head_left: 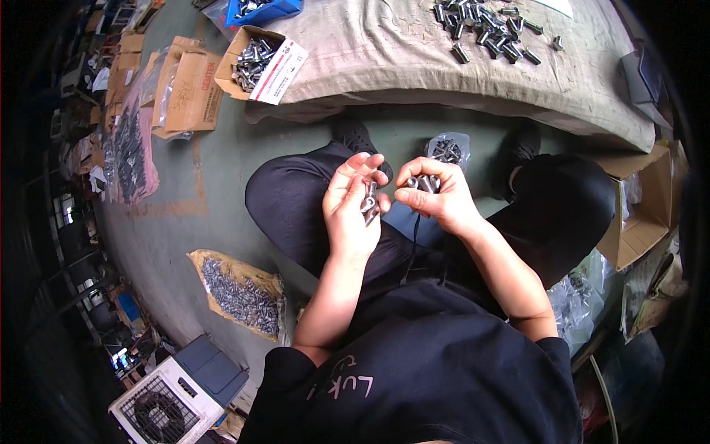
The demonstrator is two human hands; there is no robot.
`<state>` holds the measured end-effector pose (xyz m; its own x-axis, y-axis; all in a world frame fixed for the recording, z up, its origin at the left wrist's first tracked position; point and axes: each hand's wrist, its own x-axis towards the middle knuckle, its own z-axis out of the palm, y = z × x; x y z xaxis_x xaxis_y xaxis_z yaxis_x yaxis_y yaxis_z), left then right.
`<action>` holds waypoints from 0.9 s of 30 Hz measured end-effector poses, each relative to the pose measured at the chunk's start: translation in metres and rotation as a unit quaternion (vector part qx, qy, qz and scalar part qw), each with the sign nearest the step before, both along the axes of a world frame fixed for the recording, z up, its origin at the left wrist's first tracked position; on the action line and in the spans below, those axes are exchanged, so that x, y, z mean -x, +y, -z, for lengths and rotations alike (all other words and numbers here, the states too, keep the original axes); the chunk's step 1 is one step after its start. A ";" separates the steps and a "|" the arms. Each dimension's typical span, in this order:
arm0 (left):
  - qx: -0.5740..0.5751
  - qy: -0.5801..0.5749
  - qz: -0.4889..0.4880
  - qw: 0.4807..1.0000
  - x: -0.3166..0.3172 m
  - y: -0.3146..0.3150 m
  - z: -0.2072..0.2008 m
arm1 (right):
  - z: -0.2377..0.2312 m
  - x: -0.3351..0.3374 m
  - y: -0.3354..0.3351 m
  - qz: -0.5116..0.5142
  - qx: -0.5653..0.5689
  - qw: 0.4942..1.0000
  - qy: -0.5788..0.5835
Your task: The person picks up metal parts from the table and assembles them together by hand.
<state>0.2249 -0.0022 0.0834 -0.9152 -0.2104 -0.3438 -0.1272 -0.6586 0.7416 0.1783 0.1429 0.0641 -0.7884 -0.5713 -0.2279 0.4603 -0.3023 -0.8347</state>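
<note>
Several short, shiny metal cylinders (370, 203), some with a hole in the end, lie in my left hand (347, 211), its palm up and fingers curled loosely around them. Close beside it, my right hand (447, 200) pinches a few more metal cylinders (424, 183) between thumb and fingers. Both hands are above my lap, apart from each other. Just beyond the right hand, a clear plastic bag (463, 142) on the floor holds similar small metal parts. A loose pile of such cylinders (488, 33) rests on the cloth-covered table (377, 55) ahead.
At the table's left end stand an open carton of metal parts (282, 72) and a blue bin (285, 10). Brown cardboard boxes (191, 92) and a sack spread with small parts (240, 297) are on the left floor. An open carton (643, 222) stands right; a fan unit (166, 403) lower left.
</note>
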 end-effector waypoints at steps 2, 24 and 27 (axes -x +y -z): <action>0.058 0.005 -0.032 0.998 0.001 0.001 0.001 | -0.009 0.000 -0.003 -0.019 -0.033 0.999 0.031; -0.060 -0.093 -0.052 0.993 0.006 -0.001 0.008 | -0.004 -0.007 -0.005 0.032 0.186 0.978 -0.086; -0.075 -0.140 -0.081 0.984 0.010 -0.001 -0.004 | 0.006 -0.007 -0.005 0.030 0.112 0.993 -0.011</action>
<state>0.2152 -0.0029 0.0875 -0.7382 -0.2735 -0.6167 -0.1972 -0.7868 0.5849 0.1853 0.1378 0.0586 -0.8186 -0.5619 -0.1191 0.4541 -0.5060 -0.7333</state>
